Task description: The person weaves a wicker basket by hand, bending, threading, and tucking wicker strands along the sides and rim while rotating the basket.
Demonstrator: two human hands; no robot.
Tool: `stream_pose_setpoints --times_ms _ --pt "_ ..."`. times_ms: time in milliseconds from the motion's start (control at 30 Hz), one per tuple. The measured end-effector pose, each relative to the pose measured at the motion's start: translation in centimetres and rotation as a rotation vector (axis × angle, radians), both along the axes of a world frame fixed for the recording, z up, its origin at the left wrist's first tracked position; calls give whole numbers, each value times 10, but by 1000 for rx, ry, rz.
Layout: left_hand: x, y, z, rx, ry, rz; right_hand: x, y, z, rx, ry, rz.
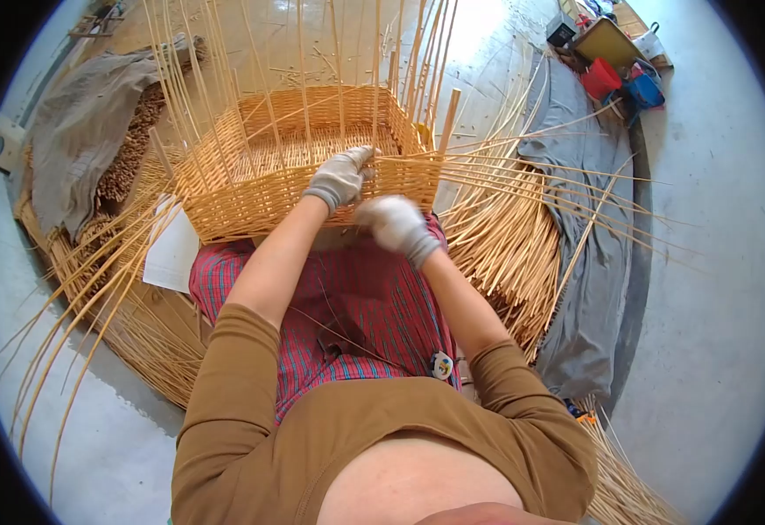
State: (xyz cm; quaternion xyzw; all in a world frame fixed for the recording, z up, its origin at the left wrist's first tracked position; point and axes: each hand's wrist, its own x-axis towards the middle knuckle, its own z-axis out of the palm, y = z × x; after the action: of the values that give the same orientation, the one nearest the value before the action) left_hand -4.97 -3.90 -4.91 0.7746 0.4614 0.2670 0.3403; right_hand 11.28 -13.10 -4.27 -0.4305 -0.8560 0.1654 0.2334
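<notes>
Flanking one basket (260,207), two grey cloths (582,293) drape sticks (507,249), upright rods (449,122) crossing its opening; left hand (341,178) grasps its rim, right hand (395,227) too blurred to tell its grip

Gloved left hand (339,179) ahead, gloved right hand (391,221) blurred

Both forearms (282,249), bare below brown sleeves (221,376) gathered near the elbows, slant forward and inward. The left hand sits farther out, knuckles up, fingers (362,156) bent. The right is just beside it, closer to the body, its finger pose lost in blur
</notes>
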Motion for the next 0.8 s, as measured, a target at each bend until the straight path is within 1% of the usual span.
stream_pose_setpoints --times_ms 33,67,100,167,233,267,300,333,367,400,433,500,533,567,600,633,667,700,733,767,800 --pt "4 -7 16 -1 -5 -11 -17 -12 6 -234 -228 165" --pt "5 -13 33 -232 -53 18 -15 -20 -3 -247 -97 93" --pt "2 -5 19 -107 -77 -8 -15 -16 -11 -247 32 32" --pt "-3 12 -12 155 -111 -44 4 -7 24 87 21 -219" --pt "3 -11 39 -317 2 45 30 -2 49 429 27 -654" --pt "2 -12 44 -410 0 38 44 1 61 476 -133 -747" --pt "3 -12 38 -409 -2 24 57 5 70 526 -295 -838" --pt "3 -12 33 -328 -23 42 69 11 67 534 -299 -849" --pt "3 -11 27 -244 -48 67 79 19 60 466 -199 -728" --pt "5 -16 28 -277 -102 96 84 27 53 396 -101 -594" --pt "6 -14 33 -272 -111 107 79 33 52 402 -104 -581" --pt "5 -16 35 -292 56 114 52 35 36 109 -56 -580" --pt "5 -18 30 -283 -80 98 35 31 17 -19 249 -316" --pt "4 -14 18 -285 -77 106 19 24 2 -143 551 -43" --pt "3 -7 4 -191 -50 78 6 9 19 -367 404 5" --pt "1 -7 12 -96 -24 48 -4 -5 39 -585 250 53" --pt "-1 -10 18 -286 -197 27 -3 -3 12 -729 508 -159" --pt "3 -9 30 -283 -189 22 11 7 -8 -604 645 -398" --pt "9 -4 40 -431 -88 67 29 21 -21 -440 923 -614" --pt "14 1 53 -579 13 117 45 31 -21 -332 1151 -867" --pt "19 -4 71 -578 6 125 64 42 -28 -27 1242 -748"
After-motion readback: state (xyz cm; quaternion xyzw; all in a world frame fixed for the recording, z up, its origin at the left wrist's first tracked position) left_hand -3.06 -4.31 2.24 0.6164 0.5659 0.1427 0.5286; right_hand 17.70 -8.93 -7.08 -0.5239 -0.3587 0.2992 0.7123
